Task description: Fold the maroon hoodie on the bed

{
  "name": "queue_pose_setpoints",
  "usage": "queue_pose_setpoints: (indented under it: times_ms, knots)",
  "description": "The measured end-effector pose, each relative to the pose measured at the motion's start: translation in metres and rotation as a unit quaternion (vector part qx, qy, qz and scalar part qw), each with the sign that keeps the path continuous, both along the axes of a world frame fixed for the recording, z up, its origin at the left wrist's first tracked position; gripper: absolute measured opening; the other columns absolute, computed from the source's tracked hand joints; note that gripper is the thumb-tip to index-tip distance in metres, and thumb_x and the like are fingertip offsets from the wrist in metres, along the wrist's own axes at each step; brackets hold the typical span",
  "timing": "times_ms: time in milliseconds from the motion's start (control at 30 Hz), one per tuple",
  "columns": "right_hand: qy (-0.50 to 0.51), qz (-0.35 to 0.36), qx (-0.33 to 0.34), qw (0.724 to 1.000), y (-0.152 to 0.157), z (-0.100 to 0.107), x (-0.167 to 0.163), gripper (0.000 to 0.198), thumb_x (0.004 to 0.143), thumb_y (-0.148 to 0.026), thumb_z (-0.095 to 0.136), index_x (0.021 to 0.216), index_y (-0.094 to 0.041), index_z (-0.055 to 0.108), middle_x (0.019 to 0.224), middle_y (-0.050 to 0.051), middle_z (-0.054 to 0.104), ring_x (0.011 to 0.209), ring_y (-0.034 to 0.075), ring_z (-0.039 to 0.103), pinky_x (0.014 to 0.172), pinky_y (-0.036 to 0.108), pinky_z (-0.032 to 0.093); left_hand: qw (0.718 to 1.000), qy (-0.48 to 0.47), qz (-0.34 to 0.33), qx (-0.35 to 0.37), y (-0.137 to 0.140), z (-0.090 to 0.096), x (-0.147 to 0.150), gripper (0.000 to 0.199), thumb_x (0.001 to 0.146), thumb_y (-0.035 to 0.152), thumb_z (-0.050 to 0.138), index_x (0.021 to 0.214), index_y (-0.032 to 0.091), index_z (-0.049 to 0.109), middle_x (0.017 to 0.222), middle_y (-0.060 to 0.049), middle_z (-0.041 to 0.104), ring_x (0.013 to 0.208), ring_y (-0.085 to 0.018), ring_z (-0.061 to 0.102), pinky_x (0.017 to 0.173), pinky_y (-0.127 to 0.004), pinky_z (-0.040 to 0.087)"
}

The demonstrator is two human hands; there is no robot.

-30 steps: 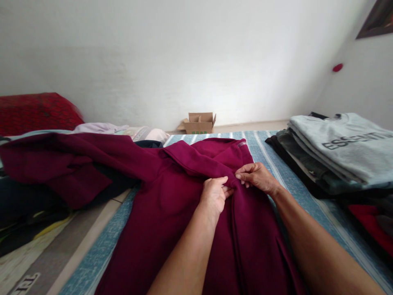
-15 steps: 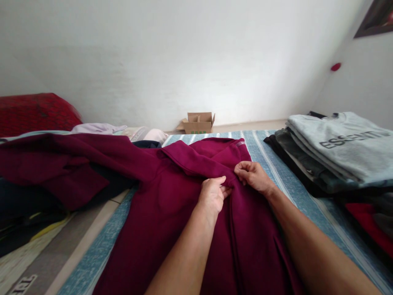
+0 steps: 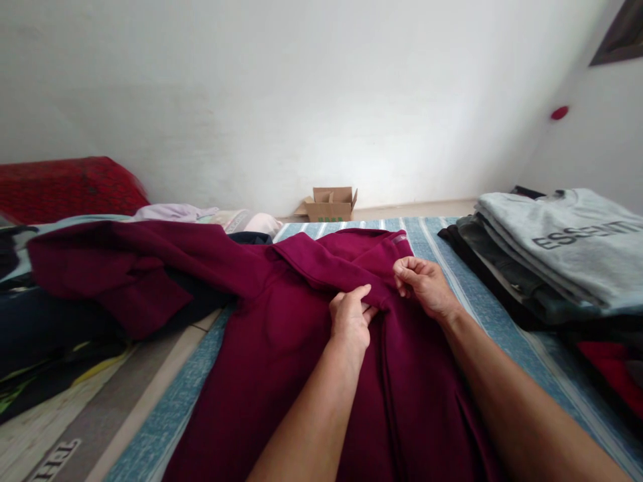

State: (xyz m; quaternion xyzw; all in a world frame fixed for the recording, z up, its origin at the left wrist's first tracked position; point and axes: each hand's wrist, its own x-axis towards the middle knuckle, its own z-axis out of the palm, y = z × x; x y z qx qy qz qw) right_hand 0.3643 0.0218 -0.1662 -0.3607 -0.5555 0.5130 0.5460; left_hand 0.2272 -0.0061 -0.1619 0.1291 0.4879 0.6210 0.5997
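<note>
Head view, looking down a bed covered by a blue striped sheet. A maroon garment lies spread along the sheet, one sleeve trailing left over dark clothing at the bed's edge. The left hand is closed in a pinch, thumb and fingers gripping a fold of the maroon fabric near the garment's upper part. The right hand rests just beside it, fingers curled shut on the neighbouring fold; the two hands are close but not touching.

To the right, a stack of folded clothes sits on the sheet. Its top item, a pale grey shirt, carries dark lettering reading partly "ESSENT"; the remaining letters cannot be made out. A small tag shows at the garment's far edge, writing illegible. At lower left, a printed surface shows inverted letters, not readable with certainty. A cardboard box stands against the far wall.
</note>
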Motion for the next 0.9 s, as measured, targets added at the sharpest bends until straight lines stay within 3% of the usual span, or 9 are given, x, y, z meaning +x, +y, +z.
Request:
queue_pose_setpoints:
  times_ms: [267,533,733,900]
  knots:
    - [-0.079,0.035,0.021,0.996,-0.01,0.018,-0.019,0.029,0.075,-0.045,0.062,0.067,-0.018,0.054,0.051,-0.003,0.05,0.041,0.008,0.041,0.041,0.022,0.03,0.997,-0.068,0.035,-0.011,0.008,0.002,-0.016,0.014,0.071,0.004,0.059,0.072,0.015,0.051,0.069,-0.006,0.065,0.063,-0.016,0.064,0.064,-0.03,0.052]
    - [-0.132,0.041,0.012,0.99,0.004,0.012,-0.032,0.024,0.075,-0.04,0.06,0.067,-0.018,0.054,0.052,-0.004,0.05,0.041,0.008,0.041,0.04,0.021,0.029,0.994,-0.085,0.064,0.038,0.007,-0.005,-0.016,0.024,0.063,-0.004,0.056,0.067,0.018,0.046,0.062,0.0,0.063,0.061,-0.015,0.063,0.065,-0.03,0.052]
    - [-0.255,-0.003,0.082,0.963,0.027,0.008,-0.05,0.015,0.076,-0.028,0.052,0.066,-0.018,0.057,0.055,-0.003,0.052,0.048,0.009,0.045,0.045,0.021,0.033,0.994,-0.077,0.067,0.028,0.005,-0.002,-0.014,0.025,0.06,-0.005,0.055,0.065,0.018,0.046,0.061,0.002,0.062,0.058,-0.012,0.061,0.066,-0.028,0.051]
    - [-0.343,-0.064,0.144,0.926,0.023,0.003,-0.059,0.018,0.08,-0.028,0.051,0.07,-0.02,0.064,0.064,0.0,0.061,0.06,0.014,0.054,0.054,0.022,0.038,0.994,-0.073,0.072,0.029,0.004,-0.002,-0.013,0.024,0.057,-0.003,0.057,0.061,0.017,0.044,0.056,0.003,0.058,0.052,-0.01,0.058,0.059,-0.025,0.048]
